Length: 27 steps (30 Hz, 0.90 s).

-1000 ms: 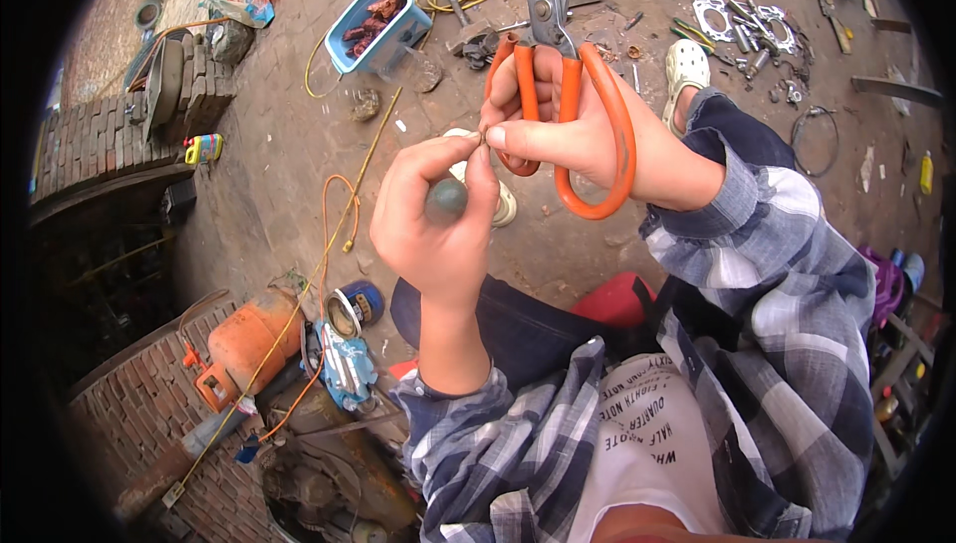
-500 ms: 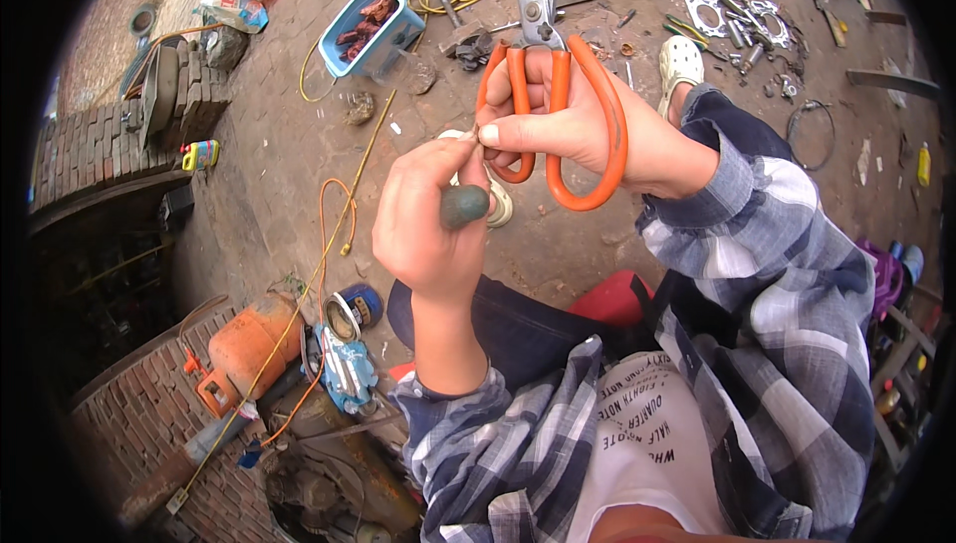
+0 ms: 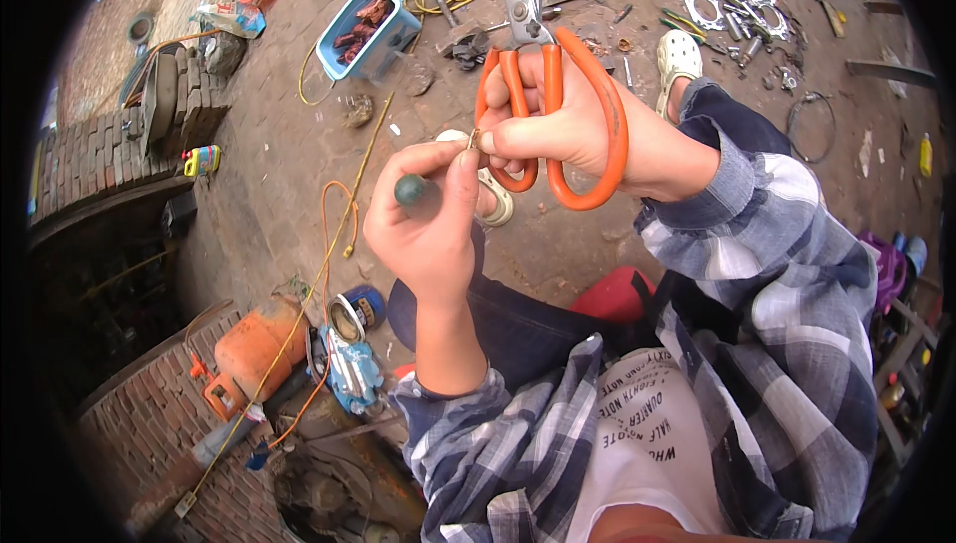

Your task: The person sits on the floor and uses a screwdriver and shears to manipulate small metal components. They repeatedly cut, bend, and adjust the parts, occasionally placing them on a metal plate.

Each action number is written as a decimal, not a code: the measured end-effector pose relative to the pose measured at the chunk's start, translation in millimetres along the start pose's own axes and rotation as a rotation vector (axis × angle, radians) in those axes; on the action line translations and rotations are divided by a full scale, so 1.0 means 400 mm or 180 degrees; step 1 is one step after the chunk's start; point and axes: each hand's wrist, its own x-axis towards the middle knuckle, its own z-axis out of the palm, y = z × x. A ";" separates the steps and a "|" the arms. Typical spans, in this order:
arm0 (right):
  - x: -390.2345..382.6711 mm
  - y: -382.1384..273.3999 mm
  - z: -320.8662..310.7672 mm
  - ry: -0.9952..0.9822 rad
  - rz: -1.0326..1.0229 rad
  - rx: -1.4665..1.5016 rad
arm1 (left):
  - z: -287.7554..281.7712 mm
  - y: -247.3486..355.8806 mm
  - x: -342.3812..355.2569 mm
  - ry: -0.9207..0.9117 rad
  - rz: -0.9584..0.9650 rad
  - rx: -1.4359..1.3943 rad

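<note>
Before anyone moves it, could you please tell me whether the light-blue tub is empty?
The light-blue tub is not empty: reddish-brown pieces lie inside it.

Shears [image 3: 553,75] in right grip [image 3: 575,135], tub [image 3: 396,37] leftward beyond them.

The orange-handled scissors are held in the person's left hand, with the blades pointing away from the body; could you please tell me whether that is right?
Not quite: the head view shows the orange-handled scissors held in the person's right hand, with the blades pointing away from the body.
</note>
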 end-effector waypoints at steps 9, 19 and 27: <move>-0.008 -0.027 0.004 -0.0081 0.0346 0.0027 | -0.013 -0.001 0.005 0.0030 -0.0795 -0.0876; -0.008 -0.030 0.002 -0.0215 0.0332 -0.0274 | -0.021 -0.006 0.005 -0.0031 -0.0940 -0.1195; -0.012 0.011 0.021 0.0072 -0.0749 -0.2524 | -0.034 -0.020 0.017 0.0582 -0.0584 -0.1129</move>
